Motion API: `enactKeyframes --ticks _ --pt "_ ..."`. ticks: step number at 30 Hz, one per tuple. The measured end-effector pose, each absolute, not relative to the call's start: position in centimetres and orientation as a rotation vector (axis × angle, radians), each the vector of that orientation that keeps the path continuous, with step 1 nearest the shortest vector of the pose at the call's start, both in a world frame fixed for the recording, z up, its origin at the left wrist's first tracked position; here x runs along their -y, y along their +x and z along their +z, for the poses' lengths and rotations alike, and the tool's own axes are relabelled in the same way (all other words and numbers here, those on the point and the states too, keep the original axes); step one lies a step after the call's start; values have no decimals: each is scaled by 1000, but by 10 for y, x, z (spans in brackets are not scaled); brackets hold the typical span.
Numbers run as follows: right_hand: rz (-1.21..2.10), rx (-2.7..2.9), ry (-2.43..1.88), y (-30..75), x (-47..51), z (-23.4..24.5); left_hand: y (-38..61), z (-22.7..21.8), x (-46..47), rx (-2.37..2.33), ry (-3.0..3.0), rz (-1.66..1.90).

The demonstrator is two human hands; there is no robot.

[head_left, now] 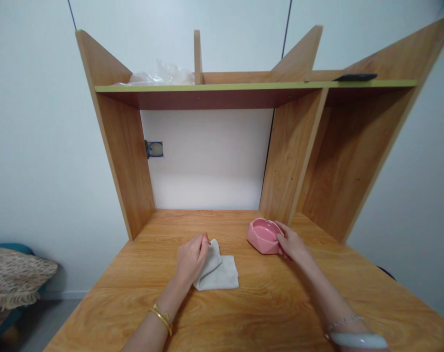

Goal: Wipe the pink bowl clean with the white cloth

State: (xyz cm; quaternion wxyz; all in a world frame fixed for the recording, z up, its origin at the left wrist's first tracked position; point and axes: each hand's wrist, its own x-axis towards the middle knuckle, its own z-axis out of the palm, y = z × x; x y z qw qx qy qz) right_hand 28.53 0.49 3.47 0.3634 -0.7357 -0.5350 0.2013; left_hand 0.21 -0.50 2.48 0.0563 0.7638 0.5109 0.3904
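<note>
My left hand point(193, 255) is closed on a corner of a pale grey cloth point(222, 275), which lies partly folded on the wooden desk. A gold bracelet circles that wrist. To the right, my right hand point(292, 243) grips the right side of a pink faceted ashtray point(263, 235), thumb on its rim and the other fingers mostly hidden behind it. The ashtray is tilted a little toward me, so its hollow shows; whether its base touches the desk I cannot tell.
A wooden hutch with a long shelf point(236, 89) stands on the desk point(141, 288). Clear plastic point(163, 74) and a flat black object point(355, 77) lie on the shelf. An uncovered wall socket box point(155, 149) is at the back left. A patterned cushion point(18, 276) sits at far left.
</note>
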Motion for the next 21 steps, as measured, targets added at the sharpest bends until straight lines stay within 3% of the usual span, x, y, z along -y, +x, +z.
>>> enactKeyframes --ticks 7,21 --pt "171 1452 -2038 293 -15 24 -1 25 2 -1571 2272 1171" --pt "85 1484 -2128 295 -16 23 -10 22 -10 -1738 2112 1080"
